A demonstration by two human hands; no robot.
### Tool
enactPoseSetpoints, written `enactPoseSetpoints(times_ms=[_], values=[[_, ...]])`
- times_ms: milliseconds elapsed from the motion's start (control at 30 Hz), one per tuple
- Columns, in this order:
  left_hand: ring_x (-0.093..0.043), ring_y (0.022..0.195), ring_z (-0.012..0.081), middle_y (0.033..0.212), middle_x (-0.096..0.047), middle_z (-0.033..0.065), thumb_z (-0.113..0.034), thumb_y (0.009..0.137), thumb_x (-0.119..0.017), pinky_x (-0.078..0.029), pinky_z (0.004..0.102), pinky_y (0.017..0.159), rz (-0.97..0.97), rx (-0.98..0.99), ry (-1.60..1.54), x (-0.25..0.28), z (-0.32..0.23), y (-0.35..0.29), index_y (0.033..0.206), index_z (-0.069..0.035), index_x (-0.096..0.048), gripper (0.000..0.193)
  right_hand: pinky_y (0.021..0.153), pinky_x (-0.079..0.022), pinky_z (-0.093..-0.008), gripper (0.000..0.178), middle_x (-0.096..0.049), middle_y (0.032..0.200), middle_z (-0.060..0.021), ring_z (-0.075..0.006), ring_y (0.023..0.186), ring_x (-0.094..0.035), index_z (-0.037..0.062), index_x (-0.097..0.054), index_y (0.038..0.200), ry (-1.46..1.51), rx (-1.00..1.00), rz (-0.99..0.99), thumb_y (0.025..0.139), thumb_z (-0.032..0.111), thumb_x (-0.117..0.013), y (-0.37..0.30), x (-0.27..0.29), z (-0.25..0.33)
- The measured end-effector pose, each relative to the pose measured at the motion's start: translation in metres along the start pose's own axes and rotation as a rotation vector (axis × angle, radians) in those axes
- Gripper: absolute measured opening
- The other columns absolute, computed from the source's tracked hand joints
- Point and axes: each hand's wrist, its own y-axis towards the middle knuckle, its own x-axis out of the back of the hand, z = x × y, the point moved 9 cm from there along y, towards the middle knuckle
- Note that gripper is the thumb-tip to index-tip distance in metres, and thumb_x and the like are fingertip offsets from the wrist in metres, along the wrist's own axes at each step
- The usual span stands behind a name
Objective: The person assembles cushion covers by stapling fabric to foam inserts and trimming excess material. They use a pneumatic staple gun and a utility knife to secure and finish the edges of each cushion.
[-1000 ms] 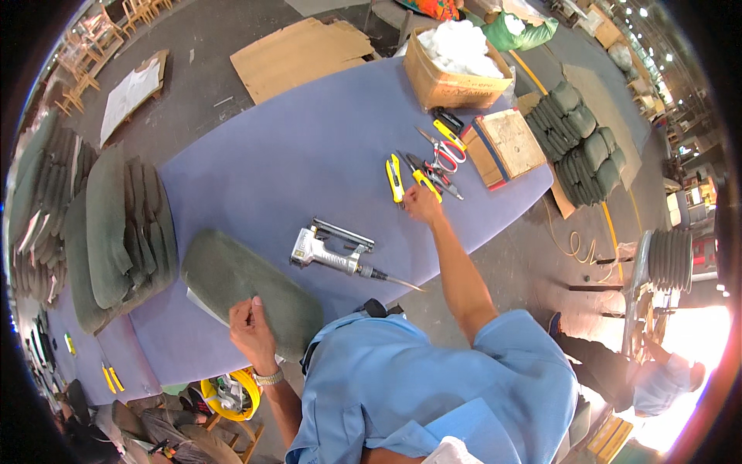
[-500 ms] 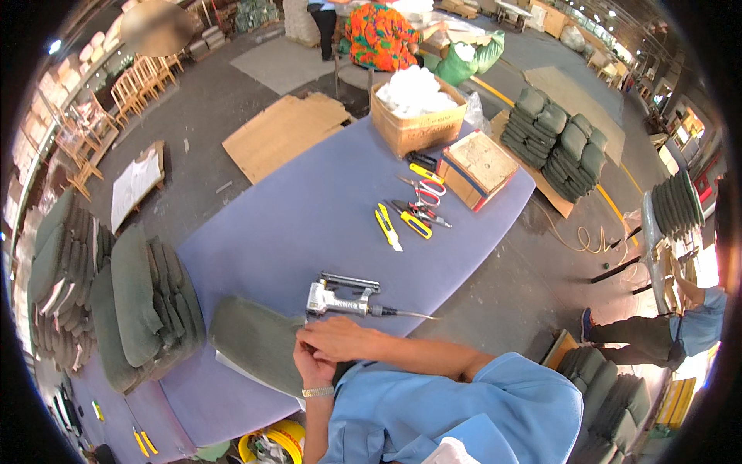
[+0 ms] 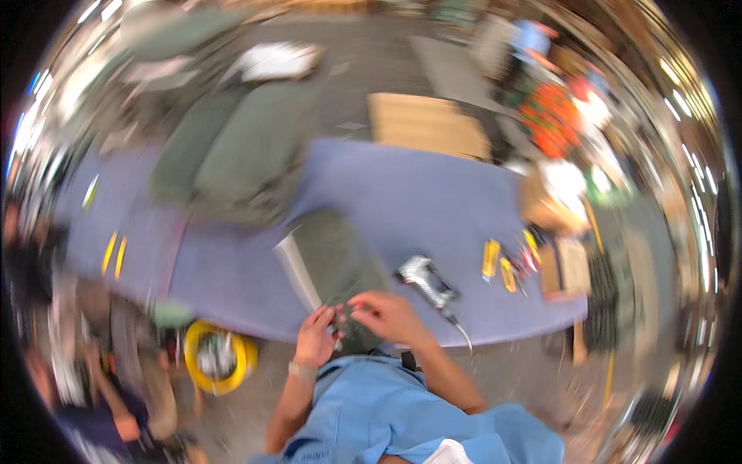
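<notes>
A dark green padded cushion (image 3: 334,251) with a white edge along its left side lies at the table's near edge, in front of my body. Over its near end is my left hand (image 3: 315,339), fingers curled together; a tiny pale spot shows at the fingertips, too blurred to name. Just to its right, my right hand (image 3: 386,317) is bent inward with thumb and fingers pinched. What it holds, if anything, is too small to make out. Right of the cushion a silver staple gun (image 3: 427,280) with an air hose rests on the table.
Green cushions (image 3: 247,155) are stacked at the table's (image 3: 433,193) far left. Yellow-handled cutters (image 3: 491,259) and other hand tools lie right, beside a box (image 3: 564,267) and a carton (image 3: 545,201) of white filling. A yellow bucket (image 3: 193,359) stands below the near edge. Another person (image 3: 116,394) is lower left.
My view has swung left, bringing the cushion stack and bucket further in and blurring the picture. My hands, together before, are now slightly apart over the cushion's near end.
</notes>
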Motion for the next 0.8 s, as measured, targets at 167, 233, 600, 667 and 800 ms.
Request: enactPoseSetpoints(times_ms=[167,233,600,667,800], values=[[-0.063,0.097,0.0125,0.106,-0.069,0.0010,-0.024,0.106,-0.061,-0.051,0.0321,0.076,-0.228,-0.163,-0.084,0.123,-0.038,-0.069,0.119,-0.008,-0.068,0.022,0.070,-0.054,-0.0247,0.025,-0.073,0.098,-0.0043,-0.0076,0.077,-0.064,0.0038,-0.070,0.122,0.183,-0.172,0.197,0.098,0.012,-0.071,0.002,-0.094,-0.017],[-0.062,0.095,0.0111,0.103,-0.069,0.0007,-0.024,0.105,-0.061,-0.051,0.0313,0.075,-0.336,-0.246,-0.120,0.186,-0.054,-0.105,0.116,-0.008,-0.070,0.021,0.069,-0.054,-0.0254,0.025,-0.074,0.098,-0.0060,-0.0090,0.075,-0.064,0.0023,-0.070,0.121,0.166,-0.172,0.255,0.097,0.011,-0.070,0.000,-0.128,-0.013],[-0.064,0.095,0.0163,0.100,-0.064,0.0063,-0.026,0.099,-0.064,-0.058,0.0322,0.065,-1.089,-0.113,-0.066,0.536,-0.064,-0.178,0.122,-0.005,-0.066,0.031,0.071,-0.055,-0.0270,0.028,-0.074,0.102,-0.0073,-0.0108,0.078,-0.066,0.0034,-0.069,0.123,0.023,-0.216,0.336,0.096,0.012,-0.072,0.009,-0.162,0.004],[-0.067,0.089,0.0224,0.107,-0.066,0.0102,-0.031,0.100,-0.063,-0.058,0.0336,0.066,-1.220,0.077,0.028,0.567,-0.055,-0.176,0.127,-0.005,-0.062,0.037,0.071,-0.056,-0.0284,0.029,-0.075,0.102,-0.0077,-0.0120,0.079,-0.067,0.0046,-0.070,0.123,-0.016,-0.279,0.265,0.096,0.014,-0.072,0.000,-0.149,-0.004],[-0.072,0.091,0.0359,0.110,-0.073,0.0214,-0.038,0.095,-0.064,-0.057,0.0433,0.077,-1.300,0.194,0.618,0.639,0.007,-0.168,0.121,0.001,-0.066,0.047,0.073,-0.057,-0.0281,0.031,-0.075,0.104,-0.0083,-0.0129,0.081,-0.069,0.0048,-0.069,0.126,-0.036,-0.393,0.208,0.097,0.015,-0.072,-0.022,-0.125,-0.015]])
